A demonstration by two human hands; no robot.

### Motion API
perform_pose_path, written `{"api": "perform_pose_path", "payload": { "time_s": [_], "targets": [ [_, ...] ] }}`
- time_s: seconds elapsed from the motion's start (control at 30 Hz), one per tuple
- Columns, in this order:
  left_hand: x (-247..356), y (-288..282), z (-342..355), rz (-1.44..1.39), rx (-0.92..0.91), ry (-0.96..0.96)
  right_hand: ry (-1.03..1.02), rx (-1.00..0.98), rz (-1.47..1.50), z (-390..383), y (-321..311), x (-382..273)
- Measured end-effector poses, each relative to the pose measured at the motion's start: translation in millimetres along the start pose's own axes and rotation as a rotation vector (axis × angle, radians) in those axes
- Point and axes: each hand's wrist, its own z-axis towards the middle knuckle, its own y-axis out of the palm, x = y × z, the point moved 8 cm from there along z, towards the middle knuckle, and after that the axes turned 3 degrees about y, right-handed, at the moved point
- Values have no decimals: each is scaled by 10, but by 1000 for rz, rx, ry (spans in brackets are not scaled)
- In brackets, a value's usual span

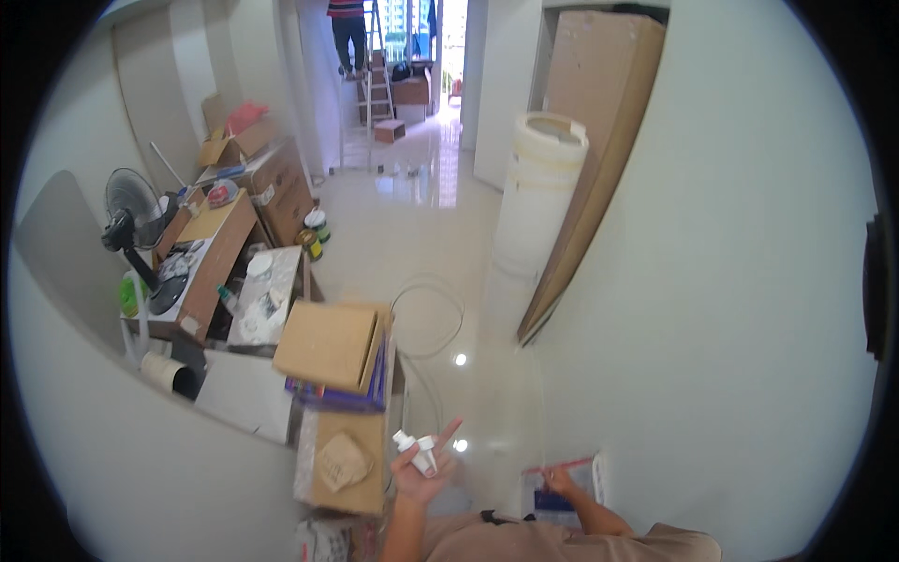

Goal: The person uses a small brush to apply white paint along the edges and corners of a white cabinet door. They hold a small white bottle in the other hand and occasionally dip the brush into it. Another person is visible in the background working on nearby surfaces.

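White plastic is what the left hand (423, 471) is closed around: a small white fitting (419, 450), made of short stubby pieces, is gripped between the thumb and the curled fingers, palm turned up and toward the camera. The left forearm is raised steeply from the lower edge of the view, and the forefinger is stretched out up and to the right, clear of the fitting. The fitting is held at the top of the palm, its round end pointing left, above the glossy pale floor (421, 234).

Just left of that hand, stacked cardboard boxes (328, 347) are seen on the floor, with a crumpled brown paper piece (343, 461) lying on the lowest one. Farther left, a black fan (131, 220) is stood beside a cluttered tabletop (211, 253).

To the right, the right hand (560, 481) is held low, its forearm bent in from the lower edge. A thin red rod-like tool (562, 465) is pinched in its fingers, lying nearly level and pointing left, directly over a bluish packet (552, 506) below the hand; whether the packet is touched cannot be told. The two hands are kept apart, the fitting well left of the tool.

Behind, a white roll (538, 197) and a leaning cardboard sheet (585, 150) are propped against the wall, and a person (348, 28) is stood on a ladder (377, 75) far down the hallway.
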Motion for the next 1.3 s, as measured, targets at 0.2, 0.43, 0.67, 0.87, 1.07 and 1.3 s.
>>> {"api": "perform_pose_path", "payload": {
  "time_s": [0.2, 0.43, 0.67, 0.87, 1.07, 1.3],
  "targets": [
    [555, 308, 1551, 24, -72, 17, 358, -107, -71, 809, -682, 462],
    [1161, 505, 3251, -12, -186, 23, 302, 13, 76, 2247, -1519, -497],
    [1992, 373, 4909, -43, -90, 198, -89, -193, -188, 4757, -1711, -2783],
    [2909, 259, 6047, -137, -88, 395, -556, -258, -567, 6561, -1356, -5225],
    [3710, 14, 7292, -122, -51, 459, -815, -143, -343, 7869, -1474, -6999],
    [4978, 49, 9330, 2, -37, 321, -400, -129, -665, 9942, -2565, -6560]
  ]
}}
